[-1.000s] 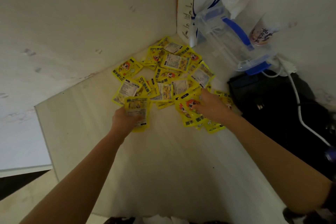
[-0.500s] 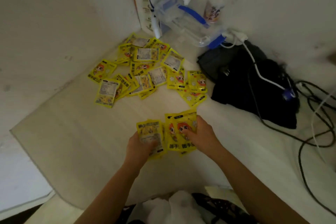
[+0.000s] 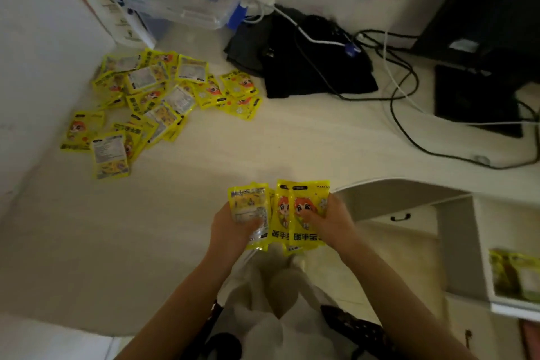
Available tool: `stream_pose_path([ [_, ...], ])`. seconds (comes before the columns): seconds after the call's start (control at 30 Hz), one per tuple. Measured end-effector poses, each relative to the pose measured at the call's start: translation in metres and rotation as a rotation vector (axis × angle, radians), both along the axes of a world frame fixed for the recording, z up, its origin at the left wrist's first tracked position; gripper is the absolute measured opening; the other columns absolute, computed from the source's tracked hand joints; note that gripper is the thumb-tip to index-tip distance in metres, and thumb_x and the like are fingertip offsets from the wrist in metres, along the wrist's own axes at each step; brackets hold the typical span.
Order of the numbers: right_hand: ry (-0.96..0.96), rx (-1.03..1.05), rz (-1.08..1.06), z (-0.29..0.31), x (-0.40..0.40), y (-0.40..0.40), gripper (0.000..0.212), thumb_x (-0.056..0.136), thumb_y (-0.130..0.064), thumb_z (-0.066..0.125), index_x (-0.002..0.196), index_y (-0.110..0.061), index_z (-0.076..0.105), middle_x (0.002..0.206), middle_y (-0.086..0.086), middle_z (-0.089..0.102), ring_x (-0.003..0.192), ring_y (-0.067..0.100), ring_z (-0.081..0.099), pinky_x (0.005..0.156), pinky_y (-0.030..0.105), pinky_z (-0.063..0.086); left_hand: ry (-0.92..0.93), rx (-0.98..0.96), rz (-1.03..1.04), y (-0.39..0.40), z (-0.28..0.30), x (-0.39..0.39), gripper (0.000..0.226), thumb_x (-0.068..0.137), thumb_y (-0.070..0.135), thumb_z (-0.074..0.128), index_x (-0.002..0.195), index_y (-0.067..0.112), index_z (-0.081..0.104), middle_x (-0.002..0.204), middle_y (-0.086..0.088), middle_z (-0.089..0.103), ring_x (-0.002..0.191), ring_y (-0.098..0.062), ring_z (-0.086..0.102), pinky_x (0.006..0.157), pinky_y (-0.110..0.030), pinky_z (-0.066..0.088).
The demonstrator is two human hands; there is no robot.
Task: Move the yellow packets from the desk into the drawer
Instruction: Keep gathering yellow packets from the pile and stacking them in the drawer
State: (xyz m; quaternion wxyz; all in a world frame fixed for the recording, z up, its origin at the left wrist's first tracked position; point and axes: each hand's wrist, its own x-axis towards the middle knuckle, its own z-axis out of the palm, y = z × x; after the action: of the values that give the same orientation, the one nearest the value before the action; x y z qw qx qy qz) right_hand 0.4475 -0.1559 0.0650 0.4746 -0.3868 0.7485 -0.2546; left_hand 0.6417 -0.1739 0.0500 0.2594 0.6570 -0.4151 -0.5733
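Yellow packets fill both hands at lower centre: the left hand [image 3: 233, 228] grips one bunch [image 3: 250, 213], the right hand [image 3: 333, 222] another [image 3: 298, 213] (long axes upright). The open drawer [image 3: 496, 299] sits at lower right, nearer the right hand; the pile [image 3: 152, 102] lies upper left.

My single head view looks steeply down and forward over the desk [image 3: 292, 143], close above my hands, the far wall along its top edge.
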Motion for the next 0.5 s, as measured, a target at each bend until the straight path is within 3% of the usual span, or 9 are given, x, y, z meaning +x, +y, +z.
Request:
stream_pose_path([
  [0.07, -0.038, -0.023, -0.085, 0.009, -0.010, 0.023, 0.018, 0.085, -0.007, 0.065, 0.095, -0.023, 0.063, 0.086, -0.005, 0.069, 0.072, 0.002, 0.066, 0.057, 0.016, 0.052, 0.008, -0.006, -0.057, 0.007, 0.003, -0.013, 0.027, 0.070, 0.010, 0.078, 0.087, 0.029, 0.069, 0.086, -0.001, 0.074, 0.078, -0.019, 0.070, 0.070, -0.036, 0.056],
  [0.13, -0.059, -0.025, -0.170, 0.015, -0.021, 0.045, 0.022, 0.085, -0.006, 0.064, 0.087, -0.028, 0.063, 0.085, -0.003, 0.071, 0.076, 0.010, 0.068, 0.068, 0.028, 0.057, 0.011, -0.004, -0.107, 0.015, 0.005, -0.029, 0.029, 0.073, 0.004, 0.075, 0.091, 0.026, 0.069, 0.088, -0.001, 0.074, 0.079, -0.018, 0.072, 0.066, -0.031, 0.057],
  [0.2, -0.070, -0.020, -0.252, 0.015, -0.034, 0.068, 0.018, 0.085, -0.009, 0.065, 0.093, -0.024, 0.066, 0.090, -0.001, 0.073, 0.082, 0.016, 0.070, 0.073, 0.034, 0.058, 0.015, -0.008, -0.175, 0.022, 0.005, -0.046, 0.029, 0.074, 0.003, 0.074, 0.096, 0.022, 0.069, 0.089, -0.001, 0.074, 0.079, -0.017, 0.072, 0.057, -0.023, 0.055],
  [0.27, -0.082, -0.023, -0.346, 0.014, -0.048, 0.091, 0.016, 0.085, -0.010, 0.066, 0.095, -0.023, 0.065, 0.085, -0.007, 0.071, 0.079, 0.013, 0.069, 0.065, 0.028, 0.055, 0.013, -0.003, -0.254, 0.031, 0.005, -0.065, 0.030, 0.075, 0.004, 0.075, 0.099, 0.021, 0.068, 0.090, 0.000, 0.073, 0.079, -0.014, 0.071, 0.058, -0.021, 0.054],
  [0.37, -0.106, -0.006, -0.473, 0.014, -0.069, 0.127, 0.016, 0.086, -0.009, 0.064, 0.086, -0.025, 0.065, 0.077, -0.010, 0.069, 0.071, 0.009, 0.067, 0.056, 0.020, 0.051, -0.002, -0.007, -0.369, 0.049, 0.005, -0.096, 0.031, 0.073, 0.009, 0.077, 0.098, 0.023, 0.066, 0.090, 0.004, 0.073, 0.080, -0.012, 0.070, 0.070, -0.027, 0.056],
  [0.5, -0.124, 0.033, -0.643, 0.012, -0.094, 0.182, 0.011, 0.085, -0.010, 0.065, 0.094, -0.016, 0.069, 0.085, 0.002, 0.073, 0.079, 0.020, 0.071, 0.067, 0.033, 0.058, 0.031, 0.013, -0.468, 0.086, 0.007, -0.140, 0.026, 0.078, 0.006, 0.074, 0.094, 0.022, 0.061, 0.079, 0.010, 0.066, 0.066, 0.000, 0.061, 0.047, -0.005, 0.044],
])
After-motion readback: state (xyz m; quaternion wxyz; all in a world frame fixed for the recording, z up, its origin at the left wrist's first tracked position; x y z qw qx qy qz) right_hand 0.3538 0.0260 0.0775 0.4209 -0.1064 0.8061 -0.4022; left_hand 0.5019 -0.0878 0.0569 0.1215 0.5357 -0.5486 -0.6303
